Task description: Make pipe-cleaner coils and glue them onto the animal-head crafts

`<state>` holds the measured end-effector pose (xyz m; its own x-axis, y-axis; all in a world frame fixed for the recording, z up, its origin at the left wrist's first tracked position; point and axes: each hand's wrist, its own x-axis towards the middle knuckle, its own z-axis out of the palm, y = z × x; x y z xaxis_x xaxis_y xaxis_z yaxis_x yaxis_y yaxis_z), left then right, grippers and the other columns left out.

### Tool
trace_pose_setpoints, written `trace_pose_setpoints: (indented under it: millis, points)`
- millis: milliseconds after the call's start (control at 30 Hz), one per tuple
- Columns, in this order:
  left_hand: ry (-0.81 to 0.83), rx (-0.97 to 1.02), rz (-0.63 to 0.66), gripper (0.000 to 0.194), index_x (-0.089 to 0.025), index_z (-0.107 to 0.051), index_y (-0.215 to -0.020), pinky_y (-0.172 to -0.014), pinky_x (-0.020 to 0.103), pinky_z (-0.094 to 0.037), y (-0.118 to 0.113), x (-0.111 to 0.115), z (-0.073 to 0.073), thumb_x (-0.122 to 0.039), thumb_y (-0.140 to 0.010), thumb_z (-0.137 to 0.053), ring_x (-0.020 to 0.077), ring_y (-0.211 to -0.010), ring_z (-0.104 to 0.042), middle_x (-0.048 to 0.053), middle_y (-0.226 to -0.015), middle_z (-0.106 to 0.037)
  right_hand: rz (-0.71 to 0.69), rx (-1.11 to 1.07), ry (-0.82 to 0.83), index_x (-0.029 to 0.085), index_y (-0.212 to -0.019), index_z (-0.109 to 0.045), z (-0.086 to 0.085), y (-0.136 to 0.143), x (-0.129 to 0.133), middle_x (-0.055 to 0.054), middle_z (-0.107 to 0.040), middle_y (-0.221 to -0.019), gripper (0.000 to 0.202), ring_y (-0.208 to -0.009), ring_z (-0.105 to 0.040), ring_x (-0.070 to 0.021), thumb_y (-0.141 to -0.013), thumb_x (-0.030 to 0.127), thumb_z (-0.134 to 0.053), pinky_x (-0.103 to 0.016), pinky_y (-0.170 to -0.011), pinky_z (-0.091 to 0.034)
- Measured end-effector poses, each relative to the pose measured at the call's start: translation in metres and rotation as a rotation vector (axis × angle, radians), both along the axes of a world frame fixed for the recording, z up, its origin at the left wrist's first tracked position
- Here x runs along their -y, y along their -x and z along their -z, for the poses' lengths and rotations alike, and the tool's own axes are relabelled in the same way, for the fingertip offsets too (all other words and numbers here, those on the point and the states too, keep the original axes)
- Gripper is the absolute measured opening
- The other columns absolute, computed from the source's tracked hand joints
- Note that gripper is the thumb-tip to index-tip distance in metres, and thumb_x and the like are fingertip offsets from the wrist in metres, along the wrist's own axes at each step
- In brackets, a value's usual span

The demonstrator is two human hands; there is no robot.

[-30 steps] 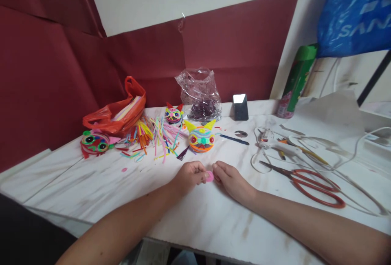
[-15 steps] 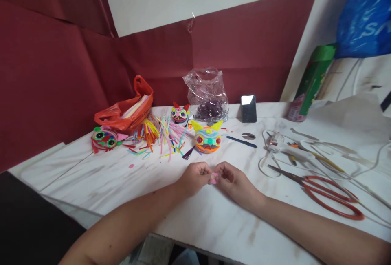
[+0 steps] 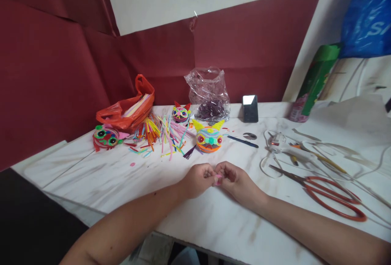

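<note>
Over the front of the marble-patterned table, my left hand (image 3: 200, 179) and my right hand (image 3: 233, 181) meet with fingers pinched. Between their fingertips is a small pink piece (image 3: 218, 179); its material is too small to make out. Just beyond them sits a round striped animal head (image 3: 209, 139) with yellow ears, red eyes and a green nose. A similar head with red ears (image 3: 181, 113) stands farther back, and another with green-rimmed eyes (image 3: 106, 136) lies tilted at the left. A flat pink dot (image 3: 132, 164) rests on the tabletop left of my hands.
Large red-handled scissors (image 3: 332, 195) and a white glue gun (image 3: 293, 151) with its cord lie at the right. Cut colourful strips (image 3: 171, 134) spread beside a red plastic bag (image 3: 131, 114). Behind stand a clear bag (image 3: 210, 98), a phone (image 3: 250, 109) and a green spray can (image 3: 316, 81).
Both hands still pinch the pink piece, with the fingertips slightly closer together and the piece turned a little. The whole view has shifted slightly.
</note>
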<state>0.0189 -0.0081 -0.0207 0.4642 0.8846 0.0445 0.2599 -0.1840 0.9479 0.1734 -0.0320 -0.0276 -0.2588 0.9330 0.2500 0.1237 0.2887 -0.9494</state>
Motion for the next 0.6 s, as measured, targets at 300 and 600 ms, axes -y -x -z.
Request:
trace_pose_setpoints:
  millis: [300,600]
  points:
    - [-0.041,0.007,-0.017,0.015,-0.015,-0.054,-0.067,-0.049,0.021,-0.028,0.000,0.001,-0.003,-0.028,-0.067,-0.061,0.0068,-0.050,-0.038,-0.005,-0.054,-0.047,0.011,-0.034,-0.001,0.017,-0.083,-0.055,-0.001,0.001,-0.001,0.001,-0.052,-0.070,0.016,-0.065,-0.047,-0.0115,-0.073,0.029,-0.061,-0.024,-0.060,-0.039]
    - [-0.133,-0.054,-0.074,0.015,-0.015,-0.052,-0.062,-0.048,0.021,-0.027,0.000,0.011,-0.011,-0.027,-0.069,-0.058,0.0070,-0.049,-0.036,-0.005,-0.052,-0.045,0.016,0.002,-0.024,0.018,-0.086,-0.055,-0.008,0.003,0.007,0.000,-0.052,-0.071,0.019,-0.066,-0.048,-0.0123,-0.076,0.033,-0.058,-0.025,-0.060,-0.040]
